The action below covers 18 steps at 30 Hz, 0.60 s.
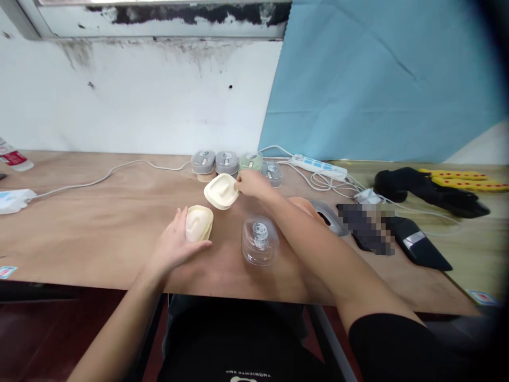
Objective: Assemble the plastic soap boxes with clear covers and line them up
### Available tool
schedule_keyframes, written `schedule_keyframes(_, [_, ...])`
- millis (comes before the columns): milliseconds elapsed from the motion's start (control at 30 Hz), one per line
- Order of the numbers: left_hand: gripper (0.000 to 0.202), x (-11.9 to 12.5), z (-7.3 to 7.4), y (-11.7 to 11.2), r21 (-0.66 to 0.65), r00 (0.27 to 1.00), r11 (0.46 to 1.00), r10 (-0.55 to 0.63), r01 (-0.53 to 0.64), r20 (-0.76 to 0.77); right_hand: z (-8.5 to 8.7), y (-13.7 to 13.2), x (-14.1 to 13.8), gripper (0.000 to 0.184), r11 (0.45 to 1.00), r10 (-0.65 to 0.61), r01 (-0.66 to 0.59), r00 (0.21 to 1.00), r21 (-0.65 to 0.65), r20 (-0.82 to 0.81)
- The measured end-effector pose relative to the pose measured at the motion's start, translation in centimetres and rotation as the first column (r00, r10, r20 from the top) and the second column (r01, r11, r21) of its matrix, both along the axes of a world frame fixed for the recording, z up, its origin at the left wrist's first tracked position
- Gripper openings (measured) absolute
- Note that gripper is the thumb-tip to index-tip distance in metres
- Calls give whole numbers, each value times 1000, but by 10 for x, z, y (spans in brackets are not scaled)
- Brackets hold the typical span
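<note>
The cream rounded plastic shell (221, 191) is tilted just above the middle of the brown wooden table (99, 223). From my seat I see the right hand (250, 184) pinching its far right edge with the fingertips, the arm reaching in across the table. The left hand (175, 244) is curled around a smaller cream plastic piece (199, 223), thumb on its near side, holding it just in front of and to the left of the shell. The two cream parts are close, but I cannot tell whether they touch.

Under the right forearm a clear plastic dome with a small spool shape inside (260, 241) rests on the table. Behind the shell there is a row of round grey caps (214, 162), with a pale green cap (251, 161) beside them and one more grey cap (272, 173) just past the right hand. A white power strip (318, 167) lies further right with its white cables. A black glove (421, 188) and a dark flat phone (421, 244) lie well off to the right.
</note>
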State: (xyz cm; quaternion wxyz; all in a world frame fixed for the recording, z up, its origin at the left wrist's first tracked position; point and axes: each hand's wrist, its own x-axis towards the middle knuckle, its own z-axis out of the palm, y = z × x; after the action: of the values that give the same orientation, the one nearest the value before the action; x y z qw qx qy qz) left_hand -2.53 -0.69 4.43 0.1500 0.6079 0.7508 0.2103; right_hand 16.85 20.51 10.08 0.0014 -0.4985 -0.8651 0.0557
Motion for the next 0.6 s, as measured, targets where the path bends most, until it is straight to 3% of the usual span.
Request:
schedule_keyframes(200, [106,18,-36,-9,219,981,976,33,9,-189,4,-18,-26,30,996,89,-89,996,-15,14])
schedule_keyframes(400, [113,18,-42,-10,322,992,947,59,-19,-115,6,-30,-50,26,969,240,-236,970,-65,44])
schedule_keyframes(600, [125,16,-45,-10,311,996,947,74,-83,40,-2,-38,-66,29,939,338,-334,940,-82,44])
